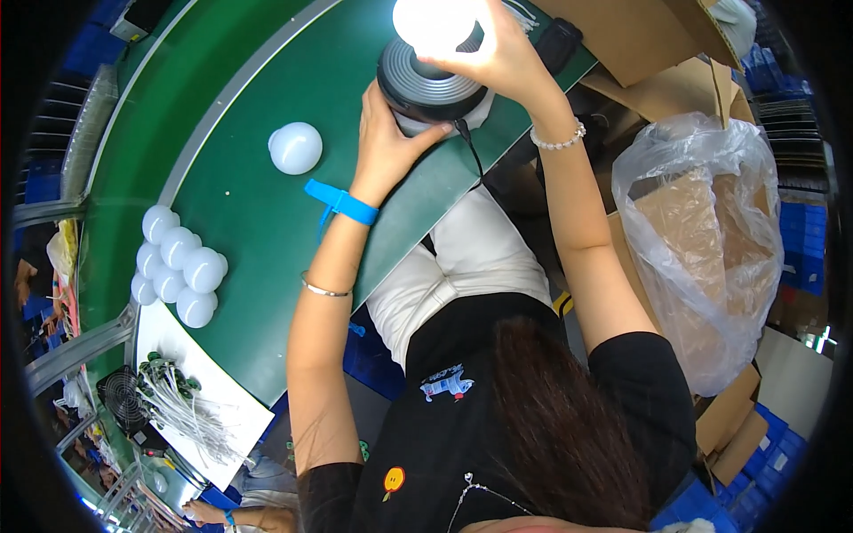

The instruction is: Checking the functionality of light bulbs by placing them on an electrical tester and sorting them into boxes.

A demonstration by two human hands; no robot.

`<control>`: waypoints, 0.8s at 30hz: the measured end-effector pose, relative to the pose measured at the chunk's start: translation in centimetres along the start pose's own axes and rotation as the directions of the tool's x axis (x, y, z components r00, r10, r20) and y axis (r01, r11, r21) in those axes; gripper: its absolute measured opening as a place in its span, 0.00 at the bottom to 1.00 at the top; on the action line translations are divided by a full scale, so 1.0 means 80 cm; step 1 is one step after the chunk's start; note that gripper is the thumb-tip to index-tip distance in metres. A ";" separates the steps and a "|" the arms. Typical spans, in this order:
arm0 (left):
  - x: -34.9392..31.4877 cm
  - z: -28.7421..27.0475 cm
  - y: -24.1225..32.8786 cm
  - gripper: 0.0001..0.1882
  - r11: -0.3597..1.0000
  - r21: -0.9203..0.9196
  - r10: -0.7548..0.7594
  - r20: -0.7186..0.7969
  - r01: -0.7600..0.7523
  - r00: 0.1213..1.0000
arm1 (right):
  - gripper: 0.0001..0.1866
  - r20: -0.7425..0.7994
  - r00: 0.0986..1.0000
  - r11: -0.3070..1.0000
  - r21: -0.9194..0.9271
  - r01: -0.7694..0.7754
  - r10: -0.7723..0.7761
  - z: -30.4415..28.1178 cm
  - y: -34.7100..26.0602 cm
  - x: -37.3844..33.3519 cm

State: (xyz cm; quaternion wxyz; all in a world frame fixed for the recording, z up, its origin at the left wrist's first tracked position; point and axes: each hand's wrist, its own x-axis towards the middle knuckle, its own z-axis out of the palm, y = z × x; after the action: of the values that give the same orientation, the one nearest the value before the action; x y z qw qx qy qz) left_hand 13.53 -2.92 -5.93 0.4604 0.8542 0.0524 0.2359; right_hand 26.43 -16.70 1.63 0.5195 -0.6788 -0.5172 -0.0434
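From here I have my right fingers (455, 61) pinching a glowing bulb (433, 22) at the round black stand (416, 84), my left fingers (370, 108) clasping its side above the green table (267, 240).

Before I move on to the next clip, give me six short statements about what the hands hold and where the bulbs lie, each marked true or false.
1. The right hand holds a round bulb. True.
2. That round bulb is dark. False: it glows bright white.
3. The left hand cups the black round device. True.
4. The right hand's wrist is bare. False: it wears a beaded bracelet.
5. A lone bulb lies on the green tabletop, left of the device. True.
6. No bulbs lie farther left. False: a cluster of white bulbs does.
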 end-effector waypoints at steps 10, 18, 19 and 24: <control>-0.002 -0.001 -0.003 0.51 1.000 -0.013 0.000 -0.005 0.000 1.000 | 0.30 -0.073 0.997 0.992 -0.122 0.019 -0.028 -0.006 -0.032 -0.006; 0.001 0.001 -0.004 0.50 1.000 -0.001 -0.003 0.001 0.003 1.000 | 0.29 -0.131 0.930 0.913 -0.277 0.299 -0.344 -0.008 -0.022 -0.007; 0.001 0.002 -0.003 0.50 1.000 0.000 0.001 0.004 -0.001 1.000 | 0.28 -0.116 0.849 0.829 -0.317 0.460 -0.515 -0.005 -0.001 -0.004; -0.001 0.000 -0.005 0.50 1.000 -0.001 -0.027 0.006 0.027 1.000 | 0.26 -0.154 0.935 0.943 -0.150 0.296 -0.318 0.017 0.003 -0.003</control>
State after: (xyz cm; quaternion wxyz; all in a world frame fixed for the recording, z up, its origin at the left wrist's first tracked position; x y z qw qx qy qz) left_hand 13.48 -2.70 -6.29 0.4643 0.8538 0.0621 0.2271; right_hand 25.86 -15.82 0.70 0.5067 -0.6139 -0.5653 -0.2162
